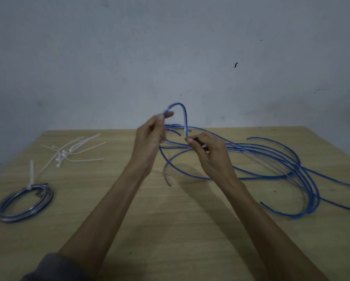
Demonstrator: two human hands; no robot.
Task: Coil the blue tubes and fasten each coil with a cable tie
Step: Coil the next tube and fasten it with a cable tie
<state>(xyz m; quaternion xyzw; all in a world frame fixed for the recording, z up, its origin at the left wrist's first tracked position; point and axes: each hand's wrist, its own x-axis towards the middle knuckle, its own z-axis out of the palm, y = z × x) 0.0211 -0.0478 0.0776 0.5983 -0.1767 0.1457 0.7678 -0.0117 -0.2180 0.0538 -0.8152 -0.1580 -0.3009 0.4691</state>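
Loose tubes (271, 159) were seen as bright blue, with pale, whitish glints along their curves. The tied coil (24, 201) was noted as darker blue, streaked with grey-white sheen. Its cable tie (31, 175) was recorded as white. The spare cable ties (72, 152) were logged as white to cream. The desk (170, 230) was observed as light yellow-tan with faint wood grain. The wall (129, 57) was marked grey-blue, blotchy, with a few dark specks. A sleeve (54, 268) was noted as dark grey.
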